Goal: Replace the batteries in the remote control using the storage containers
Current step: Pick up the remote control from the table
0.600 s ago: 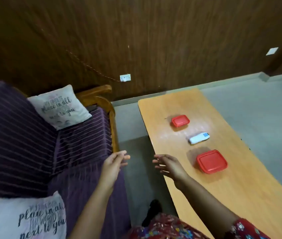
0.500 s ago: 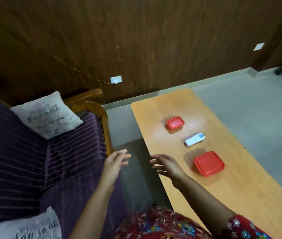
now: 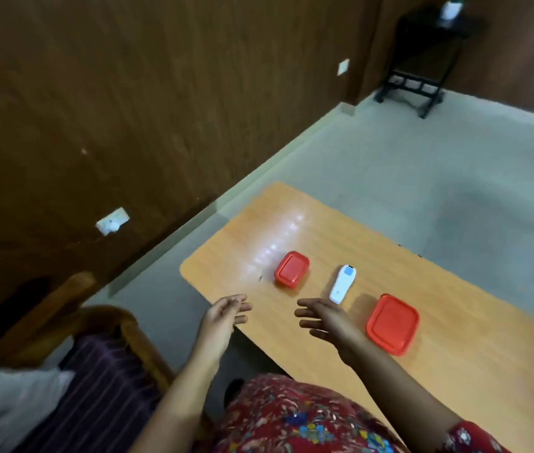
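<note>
A white remote control (image 3: 342, 284) with a blue patch near its far end lies on the orange wooden table (image 3: 455, 322). A small container with a red lid (image 3: 291, 268) sits to its left, and a larger container with a red lid (image 3: 392, 323) sits to its right. Both lids are on. My right hand (image 3: 326, 318) hovers open over the table, its fingers just short of the remote's near end. My left hand (image 3: 224, 317) is open at the table's near-left edge. Neither hand holds anything.
A wooden-armed sofa (image 3: 95, 397) with purple striped cushions stands at the lower left. A dark wood wall with a white socket (image 3: 112, 221) runs behind. A black stand (image 3: 422, 70) is in the far corner. Grey floor surrounds the table.
The view has swung right toward the table, so the sofa cushions have left the frame. Both hands have moved forward over the table's near edge, still open.
</note>
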